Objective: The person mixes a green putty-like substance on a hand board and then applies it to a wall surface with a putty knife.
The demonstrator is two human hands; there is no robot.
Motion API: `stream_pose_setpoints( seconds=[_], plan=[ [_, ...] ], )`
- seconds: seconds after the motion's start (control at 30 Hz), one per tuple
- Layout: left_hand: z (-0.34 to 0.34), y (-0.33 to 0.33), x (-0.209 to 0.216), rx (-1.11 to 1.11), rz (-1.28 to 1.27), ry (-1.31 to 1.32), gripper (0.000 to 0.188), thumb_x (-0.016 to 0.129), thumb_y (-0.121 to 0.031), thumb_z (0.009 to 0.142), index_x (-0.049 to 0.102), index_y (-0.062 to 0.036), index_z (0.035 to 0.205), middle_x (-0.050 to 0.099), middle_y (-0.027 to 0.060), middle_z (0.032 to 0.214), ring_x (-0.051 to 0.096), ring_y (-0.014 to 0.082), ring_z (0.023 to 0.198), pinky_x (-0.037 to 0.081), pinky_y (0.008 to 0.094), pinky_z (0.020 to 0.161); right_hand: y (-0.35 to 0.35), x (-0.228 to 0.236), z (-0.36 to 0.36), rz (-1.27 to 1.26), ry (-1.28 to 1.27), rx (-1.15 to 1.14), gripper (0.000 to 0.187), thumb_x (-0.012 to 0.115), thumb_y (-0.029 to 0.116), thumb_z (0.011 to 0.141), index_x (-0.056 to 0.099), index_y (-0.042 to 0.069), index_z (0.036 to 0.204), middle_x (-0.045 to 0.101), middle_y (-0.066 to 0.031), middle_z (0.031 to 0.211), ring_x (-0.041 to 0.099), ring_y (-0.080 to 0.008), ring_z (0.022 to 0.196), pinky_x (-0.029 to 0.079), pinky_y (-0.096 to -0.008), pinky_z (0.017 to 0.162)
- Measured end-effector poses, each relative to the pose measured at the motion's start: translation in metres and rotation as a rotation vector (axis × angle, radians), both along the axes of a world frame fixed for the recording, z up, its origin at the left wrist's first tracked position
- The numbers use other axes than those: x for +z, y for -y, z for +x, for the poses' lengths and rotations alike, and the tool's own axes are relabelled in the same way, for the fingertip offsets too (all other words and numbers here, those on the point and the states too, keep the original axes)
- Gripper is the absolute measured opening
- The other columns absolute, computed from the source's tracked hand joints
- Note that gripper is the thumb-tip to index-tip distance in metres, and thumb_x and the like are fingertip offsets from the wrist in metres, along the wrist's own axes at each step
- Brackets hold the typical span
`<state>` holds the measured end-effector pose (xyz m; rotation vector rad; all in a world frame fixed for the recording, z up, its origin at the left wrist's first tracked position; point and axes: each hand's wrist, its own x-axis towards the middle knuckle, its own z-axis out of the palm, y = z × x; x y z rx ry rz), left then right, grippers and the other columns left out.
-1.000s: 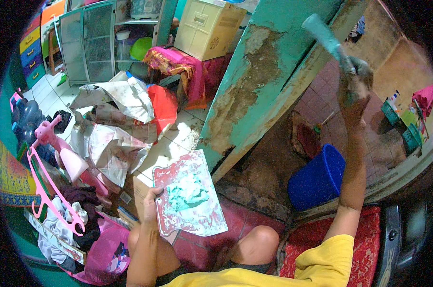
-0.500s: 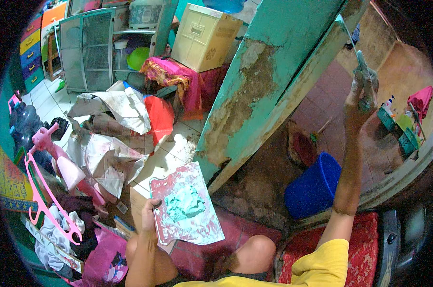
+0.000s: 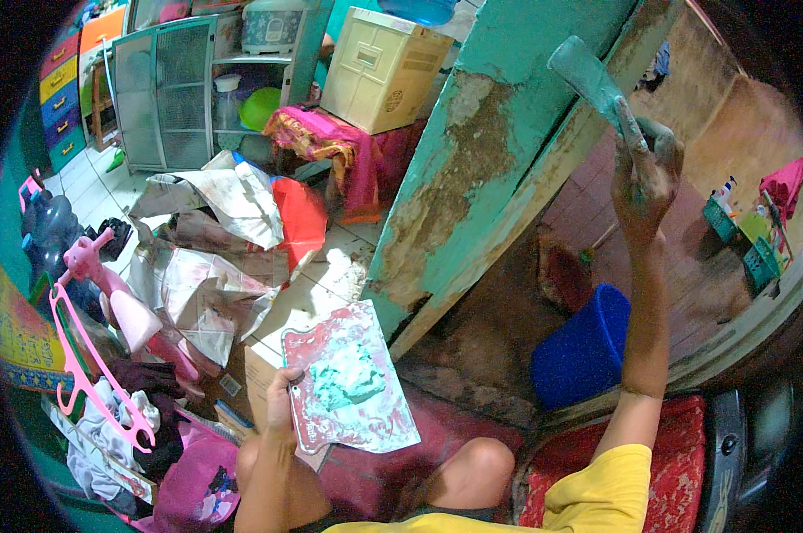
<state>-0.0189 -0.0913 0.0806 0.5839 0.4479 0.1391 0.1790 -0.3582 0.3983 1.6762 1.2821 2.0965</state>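
My left hand (image 3: 281,400) grips the edge of a smeared flat board (image 3: 394,428), thumb on top. A lump of mint-green putty (image 3: 348,377) sits in the middle of this board. Raised at the upper right, my right hand (image 3: 647,182) is closed round a putty knife (image 3: 586,78) with a teal-coated blade. The blade's flat side faces me, over the upper part of the teal wall post (image 3: 517,53); whether it touches the surface I cannot tell. Further down the post, the paint has flaked off in a brown bare patch (image 3: 459,133).
A blue bucket (image 3: 583,351) stands below my right forearm. Crumpled sheets (image 3: 215,293) cover the floor at left, near a pink hanger (image 3: 86,373) and clothes. A cream box (image 3: 383,71) rests on a cloth-covered stand behind. Beside me is a red patterned seat (image 3: 676,462).
My right hand has moved left and slightly down. The putty knife has turned from edge-on to flat side showing, its blade now farther left over the post. My left hand and the board have barely moved.
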Motion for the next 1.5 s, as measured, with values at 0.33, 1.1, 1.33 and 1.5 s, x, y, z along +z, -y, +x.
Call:
stream_pose_setpoints(
  seconds=[0.33, 1.1, 1.33, 1.5],
  plan=[
    [-0.003, 0.001, 0.008, 0.029, -0.049, -0.002, 0.023, 0.05, -0.019, 0.075, 0.055, -0.0008, 0.09, 0.058, 0.0089, 0.082, 0.058, 0.0206, 0.072, 0.049, 0.033, 0.069, -0.002, 0.0, 0.013, -0.093, 0.133, -0.028, 0.028, 0.062, 0.004, 0.073, 0.063, 0.009, 0.101, 0.057, -0.0088, 0.09, 0.051, -0.0236, 0.078, 0.042, -0.0324, 0.068],
    [-0.003, 0.003, 0.011, 0.025, 0.075, -0.071, 0.025, 0.048, -0.021, 0.076, 0.055, -0.0015, 0.09, 0.06, 0.0086, 0.079, 0.059, 0.0196, 0.068, 0.051, 0.032, 0.066, 0.022, -0.025, 0.028, -0.153, -0.115, -0.278, 0.038, 0.063, 0.003, 0.065, 0.061, 0.012, 0.102, 0.056, -0.0077, 0.09, 0.052, -0.0247, 0.082, 0.044, -0.034, 0.071],
    [-0.004, 0.0, 0.009, 0.031, 0.057, -0.076, 0.025, 0.048, -0.021, 0.075, 0.055, -0.0012, 0.09, 0.06, 0.0091, 0.078, 0.059, 0.02, 0.067, 0.051, 0.0324, 0.065, 0.02, -0.037, 0.022, -0.205, -0.089, -0.259, 0.045, 0.062, 0.001, 0.064, 0.06, 0.014, 0.107, 0.054, -0.0056, 0.09, 0.049, -0.0228, 0.078, 0.042, -0.033, 0.073],
    [-0.004, 0.003, 0.016, 0.022, -0.073, -0.028, 0.017, 0.052, -0.018, 0.073, 0.055, -0.0033, 0.082, 0.057, 0.0066, 0.077, 0.057, 0.0195, 0.069, 0.048, 0.0326, 0.068, 0.012, -0.032, 0.003, -0.135, -0.185, -0.129, 0.043, 0.063, 0.003, 0.065, 0.061, 0.014, 0.107, 0.053, -0.0042, 0.085, 0.048, -0.0205, 0.076, 0.039, -0.0321, 0.071]
  ],
)
